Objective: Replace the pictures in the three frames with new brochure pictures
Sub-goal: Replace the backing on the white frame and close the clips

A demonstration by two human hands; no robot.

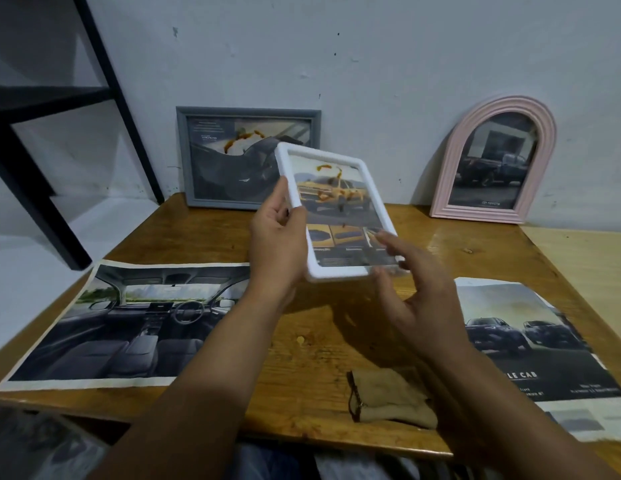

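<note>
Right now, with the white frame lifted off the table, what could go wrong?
1. Only the left hand grips the white frame, by one edge; the right hand is open near its lower corner, blurred, so contact is unclear. The frame could slip.
2. The grey frame and the pink arched frame merely lean on the wall; a bump might topple them.
3. Brownish smears show on the white frame's front and could mark the brochure sheets.

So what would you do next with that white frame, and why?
Probably turn the white frame over to reach its back. The left hand grips its left edge, picture side up, above the table; the right hand is open at its lower right corner. The stained yellow car picture is inside.
</note>
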